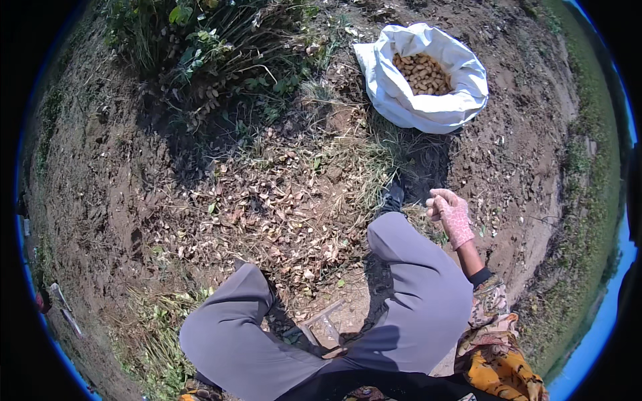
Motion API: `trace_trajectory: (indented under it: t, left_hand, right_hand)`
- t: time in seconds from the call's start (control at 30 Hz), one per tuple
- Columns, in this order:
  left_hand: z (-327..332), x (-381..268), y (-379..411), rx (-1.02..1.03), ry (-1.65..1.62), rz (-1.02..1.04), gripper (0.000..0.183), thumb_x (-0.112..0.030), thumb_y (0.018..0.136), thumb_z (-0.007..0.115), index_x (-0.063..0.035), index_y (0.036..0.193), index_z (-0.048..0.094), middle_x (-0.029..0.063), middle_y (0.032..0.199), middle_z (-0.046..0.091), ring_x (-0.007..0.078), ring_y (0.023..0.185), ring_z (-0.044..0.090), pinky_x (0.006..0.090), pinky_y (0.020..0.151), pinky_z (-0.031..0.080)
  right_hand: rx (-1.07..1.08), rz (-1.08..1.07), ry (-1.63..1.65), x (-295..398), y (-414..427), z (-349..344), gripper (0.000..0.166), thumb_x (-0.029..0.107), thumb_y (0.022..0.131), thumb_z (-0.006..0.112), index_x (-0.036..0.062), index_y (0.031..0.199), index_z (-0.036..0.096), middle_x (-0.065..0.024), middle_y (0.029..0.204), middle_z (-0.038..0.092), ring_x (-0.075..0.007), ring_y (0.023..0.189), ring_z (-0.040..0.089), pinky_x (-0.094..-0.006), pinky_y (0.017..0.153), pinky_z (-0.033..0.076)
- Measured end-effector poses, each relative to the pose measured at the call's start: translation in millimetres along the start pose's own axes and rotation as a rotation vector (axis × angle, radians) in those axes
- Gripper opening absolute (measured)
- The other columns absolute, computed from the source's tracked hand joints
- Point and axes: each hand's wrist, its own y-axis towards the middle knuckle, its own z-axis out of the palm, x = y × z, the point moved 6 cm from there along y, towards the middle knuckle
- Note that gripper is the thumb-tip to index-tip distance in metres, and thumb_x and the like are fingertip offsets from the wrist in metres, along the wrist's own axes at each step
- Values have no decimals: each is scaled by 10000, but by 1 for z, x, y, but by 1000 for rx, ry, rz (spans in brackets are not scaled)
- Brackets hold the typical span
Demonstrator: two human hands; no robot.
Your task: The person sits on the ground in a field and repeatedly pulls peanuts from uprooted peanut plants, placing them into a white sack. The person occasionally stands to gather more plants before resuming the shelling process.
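My right hand, in a pink patterned glove, hovers just right of my right knee. Its fingers are curled in towards the thumb, and I see nothing held in them. My left hand is out of view; only a bit of patterned sleeve shows at the bottom left. Beyond the right foot stands a white woven sack with its rim rolled down. Peanuts in their shells lie inside it. A heap of pulled peanut plants, pods hanging among the stems, rests on the soil at the upper left.
Dry leaves and plant litter cover the ground before me. Between my legs in grey trousers is part of a wooden frame, perhaps a low stool. Stripped stalks lie by my left leg. A dark shoe is near the sack.
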Motion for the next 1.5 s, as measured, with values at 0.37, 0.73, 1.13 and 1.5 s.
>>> trace_trajectory:
  t: [0.37,0.73,1.13,1.5]
  left_hand:
    - [100,-71,127,-6,-269,48,195,-215,857,648,-37,934,632,59,709,638,161,623,638,270,541,519]
    - [92,-109,159,10,-368,-34,196,-209,862,647,-35,949,633,63,736,642,161,647,640,270,565,522]
    - [69,-138,126,7,-534,-33,198,-203,866,646,-32,966,633,67,766,646,161,674,642,271,591,525]
    - [-25,-109,-3,-62,-829,-174,201,-197,871,646,-30,982,634,71,793,650,160,698,644,272,615,528]
  right_hand:
    - [-55,-517,-1105,1,371,200,369,59,712,640,53,1081,626,-222,964,664,-377,923,637,-410,811,505]
    - [2,-117,-1034,4,374,187,273,286,814,670,22,884,660,-122,757,668,-221,597,618,-352,536,464]
    - [18,-210,-787,213,112,168,359,48,929,544,39,1288,544,-50,1041,666,-87,723,599,-244,610,489]
    - [324,55,-953,341,-6,198,235,96,960,518,25,1161,616,-21,974,660,-93,664,607,-237,578,486]
